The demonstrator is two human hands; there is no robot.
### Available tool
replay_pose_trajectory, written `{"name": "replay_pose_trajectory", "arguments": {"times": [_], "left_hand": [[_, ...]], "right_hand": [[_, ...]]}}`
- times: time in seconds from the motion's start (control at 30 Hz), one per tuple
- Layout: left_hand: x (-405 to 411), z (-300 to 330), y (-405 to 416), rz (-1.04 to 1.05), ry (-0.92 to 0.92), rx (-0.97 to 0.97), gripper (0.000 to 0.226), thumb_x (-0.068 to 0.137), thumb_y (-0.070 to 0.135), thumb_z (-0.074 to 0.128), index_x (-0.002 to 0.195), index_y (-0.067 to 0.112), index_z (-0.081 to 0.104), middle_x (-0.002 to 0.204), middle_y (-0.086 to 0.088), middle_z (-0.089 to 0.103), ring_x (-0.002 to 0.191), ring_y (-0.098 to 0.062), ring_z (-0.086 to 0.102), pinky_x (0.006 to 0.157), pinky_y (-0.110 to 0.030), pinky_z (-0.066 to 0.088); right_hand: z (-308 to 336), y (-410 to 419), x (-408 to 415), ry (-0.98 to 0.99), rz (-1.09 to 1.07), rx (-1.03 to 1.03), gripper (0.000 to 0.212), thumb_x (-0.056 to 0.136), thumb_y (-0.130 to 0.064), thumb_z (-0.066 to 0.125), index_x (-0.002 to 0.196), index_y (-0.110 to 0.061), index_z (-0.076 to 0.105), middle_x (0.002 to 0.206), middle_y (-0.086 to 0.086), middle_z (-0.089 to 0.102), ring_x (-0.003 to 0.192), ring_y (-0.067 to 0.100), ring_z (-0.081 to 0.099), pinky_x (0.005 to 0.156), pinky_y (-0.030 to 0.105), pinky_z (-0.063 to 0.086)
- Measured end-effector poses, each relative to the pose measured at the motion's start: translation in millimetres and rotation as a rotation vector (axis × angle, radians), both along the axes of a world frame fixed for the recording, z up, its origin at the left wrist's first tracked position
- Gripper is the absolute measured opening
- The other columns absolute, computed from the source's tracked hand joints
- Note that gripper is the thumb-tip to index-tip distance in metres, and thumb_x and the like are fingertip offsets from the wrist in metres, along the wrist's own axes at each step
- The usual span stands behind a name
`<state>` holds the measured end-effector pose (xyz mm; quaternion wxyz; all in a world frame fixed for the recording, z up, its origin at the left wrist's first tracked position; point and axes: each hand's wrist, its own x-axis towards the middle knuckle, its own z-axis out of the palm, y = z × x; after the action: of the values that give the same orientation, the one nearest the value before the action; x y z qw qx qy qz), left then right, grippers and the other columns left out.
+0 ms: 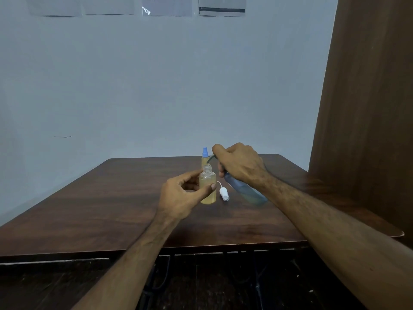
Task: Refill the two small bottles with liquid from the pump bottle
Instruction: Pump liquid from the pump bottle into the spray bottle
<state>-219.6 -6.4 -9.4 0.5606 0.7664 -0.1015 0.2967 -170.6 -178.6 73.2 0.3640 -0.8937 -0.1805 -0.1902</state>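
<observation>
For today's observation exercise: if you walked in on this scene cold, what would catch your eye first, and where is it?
First, the two hands meeting at mid-table: the left hand pinches an uncapped small bottle of yellowish liquid, while the right hand holds a tilted bluish pump bottle, its spout aimed at the open neck. Behind them stands a second small bottle with a blue cap, and a white cap lies on the dark wooden table.

Left hand (182, 195) pinching — right hand (240, 165) curled, gripping.

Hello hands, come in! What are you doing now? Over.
Left hand holds open small bottle. Right hand grips tilted pump bottle. White cap on table. Path clear.
</observation>
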Motion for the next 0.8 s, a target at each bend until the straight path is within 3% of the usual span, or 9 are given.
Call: {"name": "replay_pose_trajectory", "arguments": {"times": [0.17, 0.27, 0.4, 0.57, 0.67, 0.8], "left_hand": [[-1.8, 1.6, -0.4, -0.011, 0.003, -0.008, 0.069, 0.058, 0.061, 0.082, 0.116, 0.025, 0.076, 0.091, 0.009, 0.078, 0.084, -0.009, 0.073, 0.079, -0.025, 0.06], [-2.2, 2.0, -1.0, -0.016, 0.007, -0.01, 0.055, 0.059, 0.056, 0.083, 0.108, 0.033, 0.076, 0.089, 0.008, 0.078, 0.082, -0.011, 0.073, 0.079, -0.027, 0.06], [-3.0, 1.8, -0.9, 0.0, 0.011, 0.003, 0.06, 0.061, 0.055, 0.085, 0.113, 0.029, 0.076, 0.091, 0.009, 0.078, 0.083, -0.009, 0.073, 0.079, -0.026, 0.06], [-2.6, 1.0, 1.0, 0.012, 0.011, 0.007, 0.041, 0.072, 0.035, 0.091, 0.11, 0.033, 0.075, 0.089, 0.01, 0.078, 0.081, -0.007, 0.072, 0.078, -0.022, 0.059], [-3.7, -0.4, 0.9, 0.01, 0.006, 0.012, 0.047, 0.069, 0.04, 0.09, 0.113, 0.028, 0.076, 0.089, 0.009, 0.078, 0.08, -0.007, 0.072, 0.076, -0.02, 0.058], [-4.3, -1.0, 0.7, 0.007, -0.011, 0.019, 0.049, 0.064, 0.049, 0.088, 0.109, 0.036, 0.074, 0.088, 0.012, 0.077, 0.079, -0.007, 0.072, 0.074, -0.018, 0.058]], "right_hand": [[-3.0, 0.8, 2.1, 0.005, -0.013, -0.031, 0.058, 0.078, -0.059, 0.038, 0.059, -0.019, 0.076, 0.059, -0.013, 0.075, 0.07, 0.011, 0.071, 0.069, 0.032, 0.048], [-5.1, -1.0, 4.3, -0.016, -0.012, -0.031, 0.057, 0.078, -0.057, 0.037, 0.058, -0.019, 0.075, 0.059, -0.013, 0.074, 0.07, 0.011, 0.071, 0.069, 0.032, 0.049], [-5.6, -0.1, 3.0, -0.034, -0.002, -0.02, 0.058, 0.075, -0.058, 0.033, 0.062, -0.022, 0.077, 0.061, -0.013, 0.075, 0.07, 0.012, 0.071, 0.071, 0.033, 0.051], [-6.2, 0.0, 4.5, -0.009, -0.016, -0.08, 0.063, 0.084, -0.06, 0.038, 0.057, -0.017, 0.075, 0.06, -0.013, 0.075, 0.073, 0.012, 0.072, 0.075, 0.034, 0.051], [-8.8, 0.6, 5.5, -0.008, -0.025, -0.111, 0.066, 0.092, -0.062, 0.04, 0.055, -0.018, 0.074, 0.059, -0.012, 0.075, 0.072, 0.01, 0.073, 0.075, 0.033, 0.052], [-11.9, 2.0, 5.8, -0.028, -0.041, -0.092, 0.065, 0.084, -0.064, 0.037, 0.058, -0.017, 0.075, 0.057, -0.015, 0.073, 0.064, 0.004, 0.069, 0.064, 0.029, 0.043]]}}
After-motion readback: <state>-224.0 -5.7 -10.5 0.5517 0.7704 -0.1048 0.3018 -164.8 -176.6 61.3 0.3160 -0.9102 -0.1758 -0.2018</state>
